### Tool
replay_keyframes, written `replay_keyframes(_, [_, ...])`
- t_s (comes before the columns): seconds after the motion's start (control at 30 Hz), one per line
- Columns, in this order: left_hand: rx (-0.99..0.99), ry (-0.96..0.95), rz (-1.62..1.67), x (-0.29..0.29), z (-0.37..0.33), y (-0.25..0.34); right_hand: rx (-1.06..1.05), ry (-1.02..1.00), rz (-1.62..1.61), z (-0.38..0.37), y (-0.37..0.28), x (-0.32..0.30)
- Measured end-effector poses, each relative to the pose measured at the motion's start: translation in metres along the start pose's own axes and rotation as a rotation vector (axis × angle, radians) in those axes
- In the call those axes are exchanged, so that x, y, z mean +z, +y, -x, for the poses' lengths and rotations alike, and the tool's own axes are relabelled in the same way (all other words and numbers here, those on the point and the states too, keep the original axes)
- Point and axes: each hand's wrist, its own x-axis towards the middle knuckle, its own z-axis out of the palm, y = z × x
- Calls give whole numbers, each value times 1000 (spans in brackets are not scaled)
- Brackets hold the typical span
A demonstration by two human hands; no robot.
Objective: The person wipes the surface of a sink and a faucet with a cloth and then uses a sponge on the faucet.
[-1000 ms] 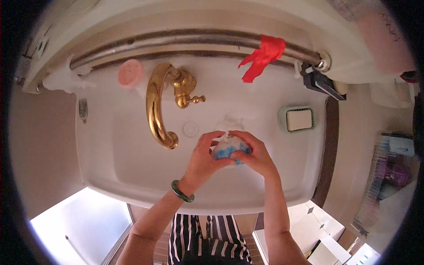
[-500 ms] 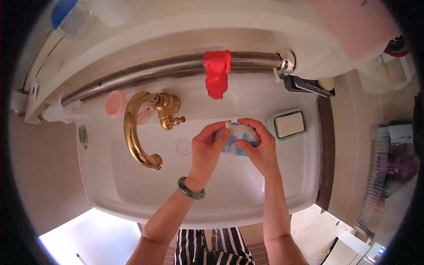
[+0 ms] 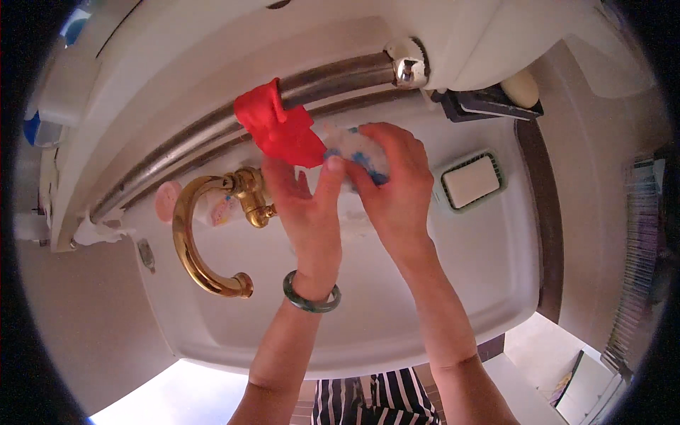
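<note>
My right hand (image 3: 397, 170) is closed around a small bundled white cloth with blue patches (image 3: 358, 149), held above the sink. My left hand (image 3: 308, 205) is raised beside it, with the thumb pointing up against the bundle's near edge. The left fingers reach under a red cloth (image 3: 280, 127) that hangs over a metal rail. Its lower part covers some of them, and blur keeps me from telling whether they grip it. A dark green bangle (image 3: 312, 306) circles my left wrist.
Below lies a white sink (image 3: 368, 333), with a curved gold faucet (image 3: 188, 241) left of my hands. A white soap bar (image 3: 469, 183) sits in a pale green dish at right. A pink round container (image 3: 167, 201) stands behind the faucet. A black soap holder (image 3: 478, 103) is at the back right.
Both hands have moved up and away toward the rail, bringing the bundled cloth beside the red cloth. My left hand has left the bundle's far side for the red cloth. The view has tilted.
</note>
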Motion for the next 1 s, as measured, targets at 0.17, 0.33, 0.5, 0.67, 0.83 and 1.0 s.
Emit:
replay_keyframes(0.17, [-4, 106, -19, -11, -11, 21, -57, 80, 66, -10, -8, 9])
replay_keyframes(0.33, [-60, 244, 288, -27, -13, 45, -84, 94, 77, -9, -9, 26])
replay_keyframes(0.5, [-53, 134, 293, -35, -14, 45, -79, 95, 142, -8, -12, 31])
replay_keyframes(0.67, [-147, -70, 280, -19, -12, 42, -71, 65, 145, -7, -7, 34])
replay_keyframes(0.83, [-224, -54, 423, -15, -25, 31, -86, 64, 148, -13, -10, 43])
replay_keyframes(1.0, [-141, 134, 389, -39, -31, 27, -84, 55, 153, -15, -12, 47])
